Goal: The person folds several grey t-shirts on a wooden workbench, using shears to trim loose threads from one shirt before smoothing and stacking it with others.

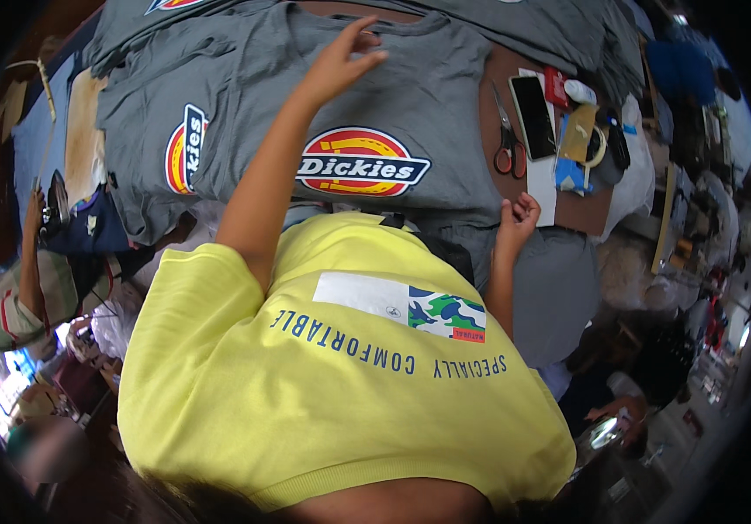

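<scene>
Currently two hands (pixel 340 70) by grey shirts (pixel 410 96); one phone (pixel 532 118), one scissors pair (pixel 507 133).

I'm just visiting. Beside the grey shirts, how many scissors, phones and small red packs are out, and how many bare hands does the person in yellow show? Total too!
Scissors: 1 pair
Phone: 1
Small red pack: 1
Bare hands: 2, left hand and right hand
Total: 5
</scene>
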A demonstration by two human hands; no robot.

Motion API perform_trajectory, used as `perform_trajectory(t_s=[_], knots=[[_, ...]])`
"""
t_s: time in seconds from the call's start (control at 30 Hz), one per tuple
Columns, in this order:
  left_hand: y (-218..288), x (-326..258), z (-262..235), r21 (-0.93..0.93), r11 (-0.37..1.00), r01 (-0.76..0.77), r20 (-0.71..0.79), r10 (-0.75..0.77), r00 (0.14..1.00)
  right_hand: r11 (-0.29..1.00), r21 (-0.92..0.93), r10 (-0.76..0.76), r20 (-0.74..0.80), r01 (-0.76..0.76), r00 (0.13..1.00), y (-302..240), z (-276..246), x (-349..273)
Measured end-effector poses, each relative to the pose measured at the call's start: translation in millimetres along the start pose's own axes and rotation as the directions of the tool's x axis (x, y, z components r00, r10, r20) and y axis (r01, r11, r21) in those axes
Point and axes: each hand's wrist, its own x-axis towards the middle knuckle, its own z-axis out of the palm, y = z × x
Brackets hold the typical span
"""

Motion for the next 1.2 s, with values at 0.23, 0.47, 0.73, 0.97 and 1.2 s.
perform_trajectory(t_s=[0.23, 0.47, 0.73, 0.97, 1.2], knots=[[-35, -186, -104, 0.577, 0.744, 0.337, -0.603, 0.110, 0.790, 0.962, 0.230, -0.242, 0.452, 0.149, 0.859, -52, 94, 52], [-74, -283, -105, 0.272, 0.759, 0.591, -0.680, -0.284, 0.677, 0.960, 0.258, -0.278, 0.848, 0.106, 0.452, -148, 289, 39], [-99, -289, -96, -0.131, 0.835, 0.534, -0.539, -0.512, 0.669, 0.510, 0.047, -0.156, 0.987, -0.859, -0.039, -144, 430, 81], [-18, -290, -76, 0.298, 0.890, 0.345, -0.330, -0.243, 0.912, 0.458, 0.457, -0.053, 0.870, -0.762, 0.490, -139, 326, 117], [-5, -277, -51, 0.605, 0.789, 0.103, 0.151, -0.241, 0.959, 0.341, 0.553, 0.068, 0.793, -0.760, 0.606, -73, 277, 129]])
